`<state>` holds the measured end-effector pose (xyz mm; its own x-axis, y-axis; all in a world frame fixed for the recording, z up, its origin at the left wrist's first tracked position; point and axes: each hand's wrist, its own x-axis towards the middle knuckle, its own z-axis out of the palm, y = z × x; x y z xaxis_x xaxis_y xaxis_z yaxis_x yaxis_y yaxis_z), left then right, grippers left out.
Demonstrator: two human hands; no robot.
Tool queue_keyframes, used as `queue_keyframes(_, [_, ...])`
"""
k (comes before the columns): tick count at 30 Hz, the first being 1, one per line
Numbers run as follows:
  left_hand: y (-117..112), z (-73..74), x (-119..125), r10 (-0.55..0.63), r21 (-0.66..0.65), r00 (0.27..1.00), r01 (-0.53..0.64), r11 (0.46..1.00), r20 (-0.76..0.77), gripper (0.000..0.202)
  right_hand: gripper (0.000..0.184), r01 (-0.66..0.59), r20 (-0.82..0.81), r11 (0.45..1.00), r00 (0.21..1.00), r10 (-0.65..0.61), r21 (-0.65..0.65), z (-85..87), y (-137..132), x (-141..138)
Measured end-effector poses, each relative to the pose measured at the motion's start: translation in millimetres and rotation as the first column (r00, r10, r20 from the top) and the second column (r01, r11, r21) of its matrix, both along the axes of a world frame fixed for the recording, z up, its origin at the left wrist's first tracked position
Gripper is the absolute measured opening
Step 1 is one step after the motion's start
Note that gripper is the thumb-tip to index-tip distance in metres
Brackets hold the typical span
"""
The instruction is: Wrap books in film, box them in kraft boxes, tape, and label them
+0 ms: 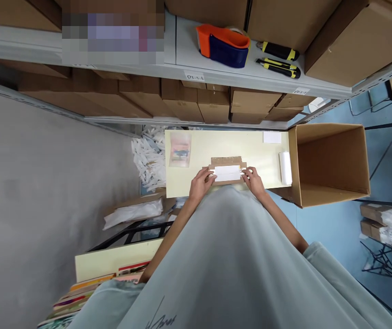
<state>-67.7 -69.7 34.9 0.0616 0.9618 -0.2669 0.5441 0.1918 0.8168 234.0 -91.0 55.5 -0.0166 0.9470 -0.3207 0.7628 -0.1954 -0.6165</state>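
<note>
A small flat cardboard box (226, 161) lies open on the pale yellow table (251, 146), and a white packet (227, 173) rests in it. My left hand (201, 182) pinches the packet's left end with curled fingers. My right hand (252, 179) pinches its right end the same way. Both hands sit at the table's near edge, just above my grey shirt.
An open empty carton (329, 162) stands at the table's right, a white roll (285, 167) beside it. A clear bag (180, 151) and white slip (272, 137) lie on the table. White packets (148, 160) are heaped left. A tape dispenser (223, 45) and utility knives (278, 59) sit on the shelf.
</note>
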Motion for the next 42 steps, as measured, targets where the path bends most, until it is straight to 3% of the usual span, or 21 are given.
queue_keyframes(5, [10, -4.2, 6, 0.176, -0.199, 0.984, -0.166, 0.966, 0.032, 0.015, 0.033, 0.123, -0.140, 0.992, 0.982, -0.126, -0.028, -3.2, 6, 0])
queue_keyframes(8, [21, -2.0, 5, 0.229, -0.296, 0.972, -0.203, 0.933, 0.056, 0.015, 0.034, 0.159, -0.154, 0.987, 0.975, -0.162, -0.028, -0.4, 14, -1])
queue_keyframes(13, [36, 2.9, 7, 0.222, -0.208, 0.973, -0.206, 0.956, 0.059, 0.018, 0.032, 0.145, -0.128, 0.989, 0.982, -0.140, 0.025, 2.2, 30, -2])
queue_keyframes(21, [57, 0.6, 23, 0.152, -0.290, 0.978, -0.189, 0.938, -0.146, 0.009, 0.026, 0.118, -0.104, 0.993, 0.987, -0.120, -0.025, -11.8, 52, 5])
queue_keyframes(29, [63, 34.0, 22, 0.087, -0.145, 0.979, -0.115, 0.983, -0.185, 0.010, 0.020, -0.025, -0.071, 1.000, 0.997, 0.025, 0.003, -3.9, 58, 11])
queue_keyframes(32, [94, 54.5, 26, 0.069, -0.015, 0.985, -0.073, 0.997, -0.161, 0.014, 0.024, -0.097, 0.014, 0.969, 0.995, 0.096, 0.229, 25.9, 101, 14])
queue_keyframes(34, [134, 78.4, 35, 0.069, 0.125, 0.987, -0.050, 0.991, -0.148, 0.017, 0.032, -0.173, 0.062, 0.894, 0.985, 0.162, 0.414, 65.2, 155, 9])
queue_keyframes(37, [210, 132.9, 54, 0.097, 0.350, 0.990, -0.057, 0.935, -0.098, 0.024, 0.042, -0.277, 0.158, 0.737, 0.961, 0.229, 0.617, 142.4, 252, -13])
queue_keyframes(39, [255, 174.7, 68, 0.122, 0.474, 0.991, -0.081, 0.877, -0.057, 0.029, 0.046, -0.348, 0.264, 0.682, 0.937, 0.228, 0.644, 190.2, 308, -36])
queue_keyframes(40, [271, 194.1, 74, 0.136, 0.517, 0.990, -0.096, 0.850, -0.039, 0.030, 0.048, -0.390, 0.331, 0.688, 0.916, 0.225, 0.612, 208.9, 330, -48])
queue_keyframes(42, [290, 224.0, 82, 0.163, 0.570, 0.987, -0.130, 0.811, -0.006, 0.028, 0.050, -0.425, 0.459, 0.775, 0.866, 0.198, 0.468, 233.1, 361, -71])
